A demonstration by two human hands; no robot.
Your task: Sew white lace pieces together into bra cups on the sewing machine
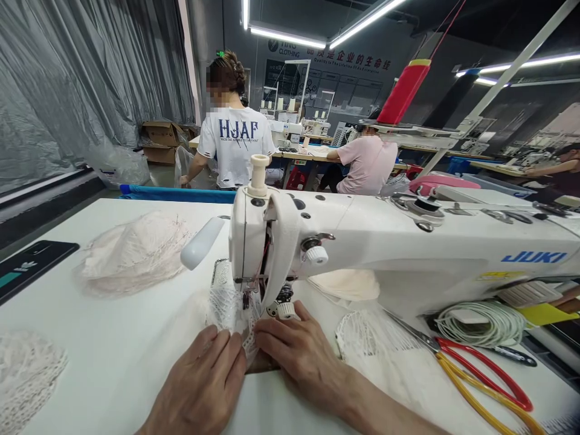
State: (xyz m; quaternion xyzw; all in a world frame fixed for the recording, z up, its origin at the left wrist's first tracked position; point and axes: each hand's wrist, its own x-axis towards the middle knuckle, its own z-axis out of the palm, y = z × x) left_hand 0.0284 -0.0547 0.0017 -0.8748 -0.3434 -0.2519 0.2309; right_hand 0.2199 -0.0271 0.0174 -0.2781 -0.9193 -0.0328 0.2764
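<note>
A piece of white lace fabric (224, 307) lies under the needle area of a white sewing machine (362, 232). My left hand (203, 377) has its fingers curled together on the lace's near edge, left of the needle. Just right of the needle, my right hand (303, 347) pinches the same lace, its fingertips close below the presser foot. The exact grip of both thumbs is hidden. Behind the right hand, more lace and sheer fabric (362, 338) spreads over the table. A smooth cream fabric piece (347, 284) rests under the machine arm.
Scissors (484, 371) with red and yellow handles lie right, beside coiled pale cord (483, 323). On the left are a pale fabric stack (133, 254), a lace piece (27, 380) and a dark phone (36, 266). Two people (235, 139) work beyond; another is far right.
</note>
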